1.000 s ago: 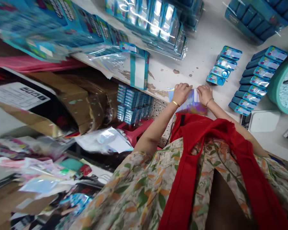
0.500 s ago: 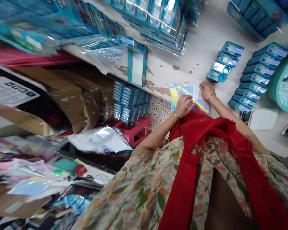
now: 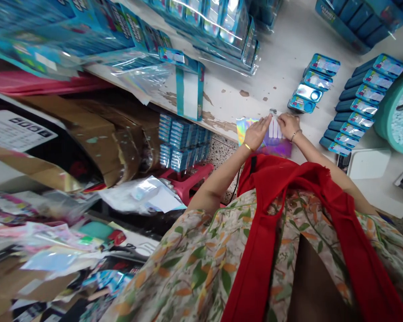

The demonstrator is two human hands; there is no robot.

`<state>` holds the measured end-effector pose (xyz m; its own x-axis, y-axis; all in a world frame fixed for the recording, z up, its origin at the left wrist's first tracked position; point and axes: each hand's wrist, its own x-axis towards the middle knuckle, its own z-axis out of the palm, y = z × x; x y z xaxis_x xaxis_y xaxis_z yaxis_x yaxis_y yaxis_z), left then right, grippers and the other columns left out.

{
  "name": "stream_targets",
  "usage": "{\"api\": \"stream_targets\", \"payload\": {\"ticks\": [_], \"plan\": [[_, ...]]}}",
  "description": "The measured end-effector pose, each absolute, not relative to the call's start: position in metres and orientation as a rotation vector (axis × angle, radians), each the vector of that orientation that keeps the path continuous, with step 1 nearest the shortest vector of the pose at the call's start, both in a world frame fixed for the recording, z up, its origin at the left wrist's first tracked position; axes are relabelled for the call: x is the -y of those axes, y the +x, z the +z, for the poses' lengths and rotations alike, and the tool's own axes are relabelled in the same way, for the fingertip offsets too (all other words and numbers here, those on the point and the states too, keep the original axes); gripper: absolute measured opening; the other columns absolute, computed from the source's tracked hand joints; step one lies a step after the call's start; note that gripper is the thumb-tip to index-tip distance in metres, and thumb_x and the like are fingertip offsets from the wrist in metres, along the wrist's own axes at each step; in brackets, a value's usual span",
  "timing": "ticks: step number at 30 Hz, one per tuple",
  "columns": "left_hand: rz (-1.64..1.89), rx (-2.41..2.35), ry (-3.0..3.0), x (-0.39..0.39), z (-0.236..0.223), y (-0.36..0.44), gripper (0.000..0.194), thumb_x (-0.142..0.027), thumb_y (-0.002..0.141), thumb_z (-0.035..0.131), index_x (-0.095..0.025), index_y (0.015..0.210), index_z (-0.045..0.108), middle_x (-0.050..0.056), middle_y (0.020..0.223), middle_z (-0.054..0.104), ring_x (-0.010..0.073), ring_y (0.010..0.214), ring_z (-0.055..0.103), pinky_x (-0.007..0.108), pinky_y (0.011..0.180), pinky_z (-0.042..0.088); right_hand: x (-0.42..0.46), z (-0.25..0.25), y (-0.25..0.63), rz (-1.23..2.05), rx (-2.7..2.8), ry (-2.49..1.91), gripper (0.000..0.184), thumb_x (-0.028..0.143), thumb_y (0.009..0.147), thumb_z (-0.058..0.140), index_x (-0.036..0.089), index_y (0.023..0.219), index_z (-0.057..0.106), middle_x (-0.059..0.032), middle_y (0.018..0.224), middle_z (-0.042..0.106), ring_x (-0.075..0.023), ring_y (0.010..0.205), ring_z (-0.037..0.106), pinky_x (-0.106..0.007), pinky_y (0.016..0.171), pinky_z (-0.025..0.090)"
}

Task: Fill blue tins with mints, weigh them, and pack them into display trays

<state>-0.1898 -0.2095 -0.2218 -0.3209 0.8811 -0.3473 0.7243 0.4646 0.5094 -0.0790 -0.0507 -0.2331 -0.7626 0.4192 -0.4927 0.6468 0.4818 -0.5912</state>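
Observation:
A shiny rainbow-foil sheet of stickers (image 3: pixel 278 148), with pale gaps in its upper part, lies at the table's front edge against the red apron. My left hand (image 3: pixel 257 131) reaches over the sheet with its fingers together. My right hand (image 3: pixel 289 125) is at the sheet's right edge, fingers curled. The fingertips of both hands nearly meet around a small silvery sticker (image 3: pixel 273 111), which shows just past them. Beyond my right hand stands a short row of blue tins (image 3: pixel 301 103); one has a bright, bare-looking lid.
A longer row of blue tins (image 3: pixel 359 107) runs on the right, beside a teal tub (image 3: pixel 384 120) of pale blue pellets. A white flat device (image 3: pixel 370 163) lies nearer me. Wrapped blue packs (image 3: pixel 218 27) fill the back. Left below are a pink stool (image 3: pixel 191 183) and cardboard boxes (image 3: pixel 97 138).
My left hand has moved up and right across the sheet to meet my right hand's fingertips. A small silvery sticker now shows there. My right hand has barely moved.

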Motion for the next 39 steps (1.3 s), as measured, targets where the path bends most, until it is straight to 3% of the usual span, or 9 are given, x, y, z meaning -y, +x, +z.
{"api": "stream_targets", "payload": {"ticks": [4, 8, 10, 13, 16, 19, 24, 31, 39], "plan": [[0.368, -2.075, 1.313, 0.231, -0.22, -0.179, 0.059, -0.017, 0.098, 0.031, -0.013, 0.156, 0.042, 0.016, 0.152, 0.056, 0.0281, 0.152, 0.039, 0.051, 0.129, 0.026, 0.051, -0.238, -0.08, -1.151, -2.454, 0.905, 0.026, 0.024, 0.102, 0.044, 0.016, 0.103, 0.069, -0.0154, 0.115, 0.069, -0.0326, 0.117, 0.057, -0.049, 0.102, 0.036], [0.788, -2.087, 1.064, 0.245, -0.194, -0.165, 0.056, -0.051, 0.099, 0.048, -0.016, 0.143, 0.051, 0.011, 0.105, 0.071, 0.0274, 0.109, 0.065, 0.049, 0.114, 0.043, 0.051, -0.241, -0.079, -1.11, -2.474, 0.874, 0.03, 0.024, 0.103, 0.042, 0.015, 0.106, 0.07, -0.0169, 0.117, 0.069, -0.0332, 0.116, 0.058, -0.051, 0.104, 0.038], [1.024, -2.14, 0.936, 0.245, -0.171, -0.159, 0.067, -0.063, 0.097, 0.051, -0.018, 0.145, 0.045, 0.007, 0.091, 0.065, 0.0224, 0.088, 0.062, 0.045, 0.096, 0.052, 0.053, -0.239, -0.077, -1.074, -2.483, 0.855, 0.032, 0.024, 0.103, 0.041, 0.014, 0.111, 0.071, -0.0181, 0.118, 0.068, -0.034, 0.118, 0.057, -0.052, 0.107, 0.037], [1.298, -2.222, 0.77, 0.228, -0.135, -0.156, 0.077, -0.065, 0.096, 0.053, -0.029, 0.157, 0.024, 0.003, 0.09, 0.059, 0.0184, 0.084, 0.059, 0.038, 0.084, 0.053, 0.06, -0.229, -0.066, -1.176, -2.6, 0.833, 0.04, 0.031, 0.105, 0.04, 0.014, 0.131, 0.065, -0.0191, 0.132, 0.064, -0.0341, 0.129, 0.051, -0.054, 0.115, 0.033], [1.415, -2.197, 0.575, 0.203, -0.114, -0.16, 0.089, -0.07, 0.09, 0.061, -0.04, 0.16, 0.015, 0.002, 0.094, 0.061, 0.0177, 0.088, 0.062, 0.035, 0.083, 0.055, 0.07, -0.208, -0.049, -1.65, -2.629, 0.947, 0.061, 0.061, 0.105, 0.032, 0.017, 0.138, 0.06, -0.0168, 0.137, 0.062, -0.0305, 0.132, 0.052, -0.051, 0.116, 0.037], [1.386, -2.09, 0.546, 0.182, -0.112, -0.163, 0.092, -0.07, 0.088, 0.063, -0.04, 0.161, 0.017, 0.002, 0.094, 0.063, 0.017, 0.085, 0.064, 0.034, 0.081, 0.055, 0.075, -0.184, -0.035, -2.244, -2.211, 1.156, 0.087, 0.089, 0.091, 0.024, 0.019, 0.121, 0.066, -0.0119, 0.113, 0.071, -0.0248, 0.109, 0.065, -0.044, 0.099, 0.051], [1.562, -1.87, 0.628, 0.158, -0.136, -0.154, 0.089, -0.065, 0.083, 0.073, -0.038, 0.155, 0.028, -0.002, 0.087, 0.06, 0.0133, 0.07, 0.059, 0.029, 0.067, 0.052, 0.062, -0.156, -0.021, -2.591, -1.908, 1.438, 0.065, 0.085, 0.078, 0.063, 0.02, 0.084, 0.059, 0.0003, 0.075, 0.064, -0.0144, 0.073, 0.061, -0.03, 0.076, 0.051], [1.585, -2.008, 0.868, 0.088, -0.168, -0.149, 0.075, -0.04, 0.092, 0.068, -0.033, 0.155, 0.028, -0.003, 0.08, 0.06, 0.0164, 0.074, 0.06, 0.031, 0.074, 0.051, 0.009, -0.168, -0.012, -2.064, -2.56, 1.757, 0.056, 0.072, 0.093, 0.055, 0.02, 0.072, 0.054, 0.0031, 0.066, 0.049, -0.0116, 0.065, 0.044, -0.027, 0.068, 0.041], [1.303, -2.211, 0.926, 0.047, -0.203, -0.163, 0.075, -0.033, 0.093, 0.067, -0.033, 0.158, 0.029, -0.001, 0.087, 0.066, 0.0231, 0.095, 0.065, 0.049, 0.108, 0.041, -0.029, -0.21, -0.014, -1.548, -2.725, 1.712, 0.041, 0.054, 0.103, 0.05, 0.02, 0.08, 0.058, -0.0014, 0.074, 0.052, -0.0197, 0.082, 0.058, -0.04, 0.091, 0.047]]}}
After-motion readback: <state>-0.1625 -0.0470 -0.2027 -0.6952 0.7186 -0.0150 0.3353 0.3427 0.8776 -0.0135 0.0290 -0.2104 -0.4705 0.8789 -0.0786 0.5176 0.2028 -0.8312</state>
